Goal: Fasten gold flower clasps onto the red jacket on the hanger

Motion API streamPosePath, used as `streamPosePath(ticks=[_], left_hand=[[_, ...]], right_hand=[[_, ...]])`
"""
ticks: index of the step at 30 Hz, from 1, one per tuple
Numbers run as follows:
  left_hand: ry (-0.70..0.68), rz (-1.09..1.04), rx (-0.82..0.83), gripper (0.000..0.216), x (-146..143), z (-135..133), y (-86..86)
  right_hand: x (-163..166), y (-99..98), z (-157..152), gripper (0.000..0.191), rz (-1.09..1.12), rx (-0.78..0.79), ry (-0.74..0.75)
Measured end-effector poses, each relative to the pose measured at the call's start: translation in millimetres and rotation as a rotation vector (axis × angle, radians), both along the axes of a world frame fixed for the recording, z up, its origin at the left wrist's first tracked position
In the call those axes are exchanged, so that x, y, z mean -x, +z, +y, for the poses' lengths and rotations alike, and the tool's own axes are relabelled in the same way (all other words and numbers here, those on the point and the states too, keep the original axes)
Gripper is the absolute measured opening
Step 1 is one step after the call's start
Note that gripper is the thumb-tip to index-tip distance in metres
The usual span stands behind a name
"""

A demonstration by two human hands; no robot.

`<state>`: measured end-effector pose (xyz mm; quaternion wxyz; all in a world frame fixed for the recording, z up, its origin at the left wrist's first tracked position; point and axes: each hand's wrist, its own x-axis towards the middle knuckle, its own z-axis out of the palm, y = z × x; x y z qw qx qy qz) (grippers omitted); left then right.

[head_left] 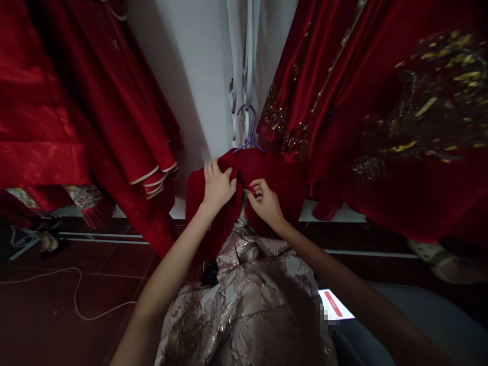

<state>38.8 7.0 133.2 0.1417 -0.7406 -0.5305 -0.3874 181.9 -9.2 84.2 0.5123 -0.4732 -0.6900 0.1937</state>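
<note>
A dark red garment (285,192) hangs in front of me on a purple hanger (250,136). My left hand (219,184) lies on its left front panel near the collar, with the thumb and fingers curled on the cloth. Beside the front opening, my right hand (264,201) is closed in a pinch at the garment's edge. A small light glint shows at its fingertips, too small to name. Below the hands, a shiny patterned cloth (247,300) with metallic threads fills the lower middle of the view.
Red garments with pale trim (125,127) hang at left. More red clothes with gold sequins (438,96) hang at right. A white cable (78,290) runs over the tiled floor. A lit phone screen (337,305) and a person's clog-clad foot (444,262) are at lower right.
</note>
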Motion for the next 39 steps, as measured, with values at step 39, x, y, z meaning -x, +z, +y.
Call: streamPosePath(ticks=[39], left_hand=[[-0.342,-0.880,0.216,0.009,-28.7,-42.9,-70.6]], right_hand=[[-19.0,0.0,-19.1,0.026,0.189,-0.066,0.220]])
